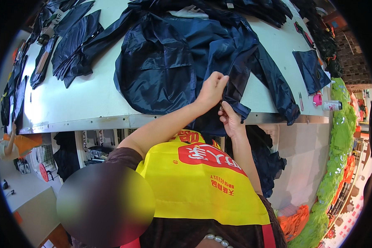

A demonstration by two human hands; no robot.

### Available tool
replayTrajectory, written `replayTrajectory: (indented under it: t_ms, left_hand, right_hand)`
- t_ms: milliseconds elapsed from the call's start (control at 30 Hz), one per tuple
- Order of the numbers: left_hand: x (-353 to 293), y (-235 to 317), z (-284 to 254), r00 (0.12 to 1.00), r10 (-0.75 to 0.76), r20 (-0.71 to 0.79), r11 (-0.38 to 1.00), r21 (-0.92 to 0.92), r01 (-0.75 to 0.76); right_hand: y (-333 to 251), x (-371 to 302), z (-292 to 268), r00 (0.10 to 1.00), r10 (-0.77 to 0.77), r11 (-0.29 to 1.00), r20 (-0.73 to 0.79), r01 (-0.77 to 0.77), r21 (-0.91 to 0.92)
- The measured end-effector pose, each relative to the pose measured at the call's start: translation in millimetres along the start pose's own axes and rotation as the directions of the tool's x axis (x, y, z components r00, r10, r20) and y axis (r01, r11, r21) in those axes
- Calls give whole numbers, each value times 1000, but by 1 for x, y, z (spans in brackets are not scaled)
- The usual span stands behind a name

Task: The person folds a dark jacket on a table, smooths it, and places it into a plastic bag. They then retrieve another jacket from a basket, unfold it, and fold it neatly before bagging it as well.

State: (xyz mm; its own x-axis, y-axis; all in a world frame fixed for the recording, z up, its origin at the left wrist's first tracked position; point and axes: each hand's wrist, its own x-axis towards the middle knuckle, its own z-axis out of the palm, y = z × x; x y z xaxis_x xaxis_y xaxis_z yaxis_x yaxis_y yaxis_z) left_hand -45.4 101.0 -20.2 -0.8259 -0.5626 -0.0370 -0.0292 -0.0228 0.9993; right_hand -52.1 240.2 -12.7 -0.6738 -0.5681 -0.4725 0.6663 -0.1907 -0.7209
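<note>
A dark navy jacket (161,66) lies spread over the near edge of the white table, its shiny lining partly showing and a sleeve stretched out at the right. A zipper (230,68) runs down its front edge between my hands. My left hand (213,89) is closed on the zipped edge of the jacket. Just below it, my right hand (230,118) pinches the same edge near the bottom hem, over the table's rim. Whatever small part sits between the right fingertips is hidden.
Folded dark fabric pieces (76,47) lie on the white table (99,99) at the left. At the right are a dark cut piece (311,71), a pink tape roll (317,99) and a can (332,106). Green fabric (339,136) is heaped beyond. A person (18,144) is at the far left.
</note>
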Motion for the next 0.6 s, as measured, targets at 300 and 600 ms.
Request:
replayTrajectory:
  t_ms: [300,600]
  left_hand:
    - [-23,-27,-75,995,-40,-86,687,721,90]
    - [-27,-34,-79,996,-19,-91,585,806,84]
  right_hand:
    - [3,22,52,984,-11,953,175,-43,299]
    - [45,72,69,993,20,988,-120,-2,156]
